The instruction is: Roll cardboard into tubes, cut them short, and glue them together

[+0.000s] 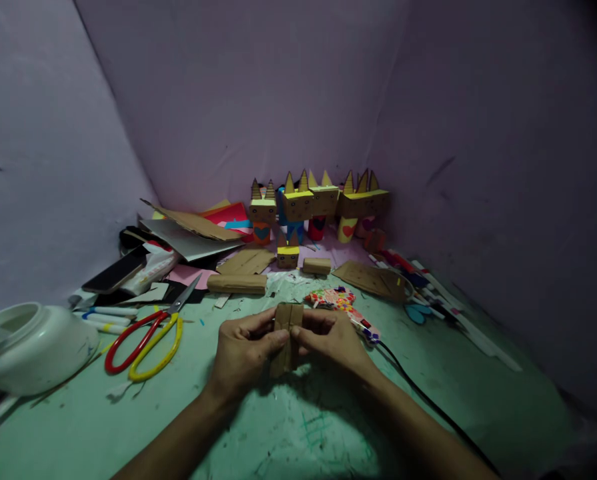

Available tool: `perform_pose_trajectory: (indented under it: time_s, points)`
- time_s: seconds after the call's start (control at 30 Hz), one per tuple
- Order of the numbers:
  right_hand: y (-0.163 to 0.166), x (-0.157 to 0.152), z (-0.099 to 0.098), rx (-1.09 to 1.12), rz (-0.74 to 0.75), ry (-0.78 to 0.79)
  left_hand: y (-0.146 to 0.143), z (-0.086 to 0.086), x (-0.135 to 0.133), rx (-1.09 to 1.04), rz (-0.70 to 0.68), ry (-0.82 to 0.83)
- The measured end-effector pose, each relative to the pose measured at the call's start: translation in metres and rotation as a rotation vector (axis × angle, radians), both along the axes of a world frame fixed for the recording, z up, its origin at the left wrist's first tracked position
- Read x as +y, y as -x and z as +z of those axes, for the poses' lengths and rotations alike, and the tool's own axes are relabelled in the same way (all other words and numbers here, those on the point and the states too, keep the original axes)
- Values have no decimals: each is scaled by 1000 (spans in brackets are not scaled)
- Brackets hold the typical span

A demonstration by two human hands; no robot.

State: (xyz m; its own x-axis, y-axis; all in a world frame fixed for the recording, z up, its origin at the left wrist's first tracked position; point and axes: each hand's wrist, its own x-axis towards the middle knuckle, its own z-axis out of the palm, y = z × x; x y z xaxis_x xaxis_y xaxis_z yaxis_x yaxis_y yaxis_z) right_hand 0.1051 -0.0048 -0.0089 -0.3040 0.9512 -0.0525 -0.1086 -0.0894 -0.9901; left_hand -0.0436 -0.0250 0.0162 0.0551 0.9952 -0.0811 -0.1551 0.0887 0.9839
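Green table (pixel 323 430); cardboard (pixel 289 317) between left hand (pixel 242 357), right hand (pixel 336 341)

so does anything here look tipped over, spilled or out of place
The white jar at the left lies tipped on its side with its mouth open; nothing has visibly spilled from it. Nothing else stands out.

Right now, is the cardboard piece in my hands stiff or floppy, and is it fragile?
The cardboard piece, pinched between left hand and right hand, shows no sagging, so probably stiff. It looks thin: likely light, and easily creased.
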Motion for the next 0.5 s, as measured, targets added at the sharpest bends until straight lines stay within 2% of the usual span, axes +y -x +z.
perform_pose_trajectory:
  time_s: [0.23,0.37,0.5]
  points:
    - [1,0,-2,19,1,-52,2,-7,4,-37,17,-22]
    - [1,4,-7,-6,-81,-157,2,-10,7,-99,-64,-60]
    - [0,11,-11,12,-188,-177,-1,-16,11,-138,-116,-131]
